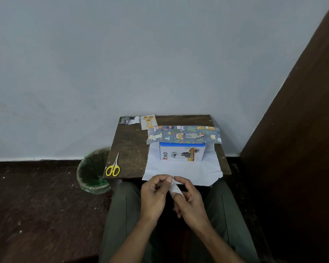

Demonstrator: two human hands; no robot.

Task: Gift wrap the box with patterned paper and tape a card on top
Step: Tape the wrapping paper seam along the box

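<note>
While both my hands pinch a small strip of tape [174, 189] low in the frame, left hand [155, 194] beside right hand [190, 199], the box [182, 153] sits directly above them. It lies on the wrapping paper [180, 170], long axis left to right, and neither hand looks nearer.

Dim even light, soft focus, wide-angle edge distortion

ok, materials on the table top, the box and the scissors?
Table: looks like dark wood or board, matte and worn, with pale scuffs.
Box: printed cardboard, apparently slightly glossy, with crisp edges and photo print.
Scissors: pale metal blades, with yellow handles that are likely plastic.
</note>
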